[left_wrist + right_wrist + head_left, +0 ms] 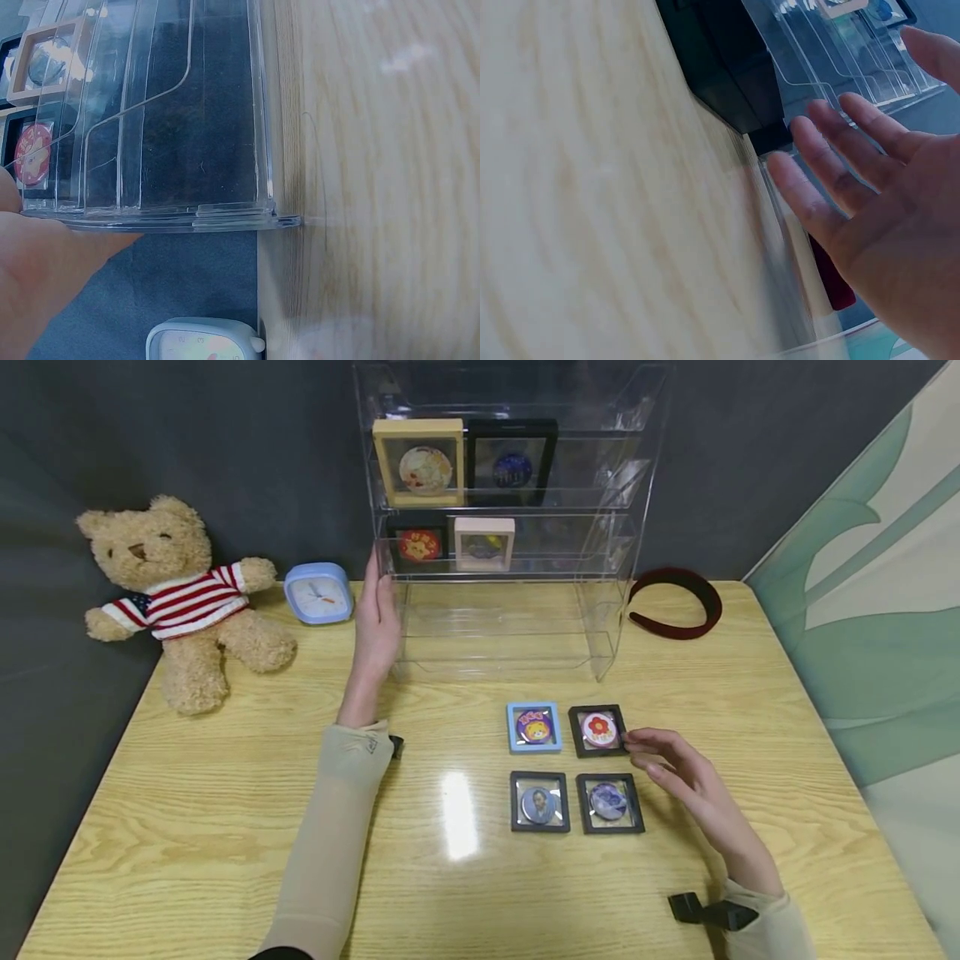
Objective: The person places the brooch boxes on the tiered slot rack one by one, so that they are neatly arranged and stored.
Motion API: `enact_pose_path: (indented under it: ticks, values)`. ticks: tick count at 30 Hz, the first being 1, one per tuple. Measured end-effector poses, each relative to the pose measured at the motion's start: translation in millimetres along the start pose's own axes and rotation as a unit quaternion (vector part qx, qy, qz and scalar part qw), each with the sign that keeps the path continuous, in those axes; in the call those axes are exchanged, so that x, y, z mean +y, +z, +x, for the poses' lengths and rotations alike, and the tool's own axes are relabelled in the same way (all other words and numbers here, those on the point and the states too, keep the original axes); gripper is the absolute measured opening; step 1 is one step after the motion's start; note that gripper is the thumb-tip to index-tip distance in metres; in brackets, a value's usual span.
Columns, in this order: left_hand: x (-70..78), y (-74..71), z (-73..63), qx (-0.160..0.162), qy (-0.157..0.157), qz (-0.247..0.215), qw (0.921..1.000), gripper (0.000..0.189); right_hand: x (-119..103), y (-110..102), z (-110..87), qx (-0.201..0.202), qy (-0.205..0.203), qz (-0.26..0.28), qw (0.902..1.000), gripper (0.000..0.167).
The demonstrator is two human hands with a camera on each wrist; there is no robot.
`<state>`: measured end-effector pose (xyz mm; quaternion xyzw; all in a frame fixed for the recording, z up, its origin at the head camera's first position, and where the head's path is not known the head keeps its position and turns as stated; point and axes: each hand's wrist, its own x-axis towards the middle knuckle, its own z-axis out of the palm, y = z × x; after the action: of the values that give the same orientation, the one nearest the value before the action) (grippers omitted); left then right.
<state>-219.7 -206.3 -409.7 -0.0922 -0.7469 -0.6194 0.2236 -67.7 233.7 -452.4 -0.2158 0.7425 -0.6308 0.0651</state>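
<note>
The flower frame (600,729) lay flat, apart from the blue frame (534,727) at 9 o'clock, probably easing pickup. At 4 o'clock, the relaxed right hand (693,781) held nothing; contact was unclear. At 11 o'clock stood the rack (577,564), its 8 o'clock edge gripped by the left hand (377,631), presumably for steadiness.

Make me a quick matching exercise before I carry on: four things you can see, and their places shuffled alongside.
1. blue-framed badge
2. yellow-framed badge
3. pink-framed badge
4. left hand

A. against the side of the clear rack
B. rack, higher filled tier
C. flat on the table
D. rack, lower filled tier

Pairs: 1-C, 2-B, 3-D, 4-A
</note>
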Motion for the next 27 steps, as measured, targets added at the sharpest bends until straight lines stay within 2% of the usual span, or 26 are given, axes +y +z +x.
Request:
enact_pose_path:
  ticks: [5,7,11,13,20,24,27]
  values:
    - [5.6,0.4,-0.1,0.008,-0.015,0.0,0.9999,0.053,3,-2,-3.1,0.006,-0.011,-0.006,0.9999,0.038]
    - [16.4,0.4,-2.1,0.007,-0.018,-0.004,0.9998,0.053,3,-3,-4.4,0.006,-0.015,-0.007,0.9998,0.036]
    - [36.3,1.1,-6.5,0.001,-0.018,-0.014,0.9998,0.052,4,-4,-8.8,-0.023,-0.016,-0.037,0.9989,0.038]
    - [40.2,1.5,-7.3,0.001,-0.016,-0.014,0.9998,0.052,5,-3,-11.3,-0.044,-0.015,-0.061,0.997,0.045]
    - [5.7,1.8,0.3,0.005,-0.002,-0.005,1.0,0.053,11,-1,-15.0,-0.089,-0.022,-0.105,0.9902,0.076]
    - [25.2,2.5,-3.4,0.004,-0.016,-0.008,0.9998,0.053,11,-2,-18.8,-0.11,-0.013,-0.139,0.9842,0.088]
    - [39.4,2.4,-6.3,0.0,-0.02,-0.011,0.9997,0.052,11,-4,-20.4,-0.119,0.001,-0.154,0.9809,0.09]
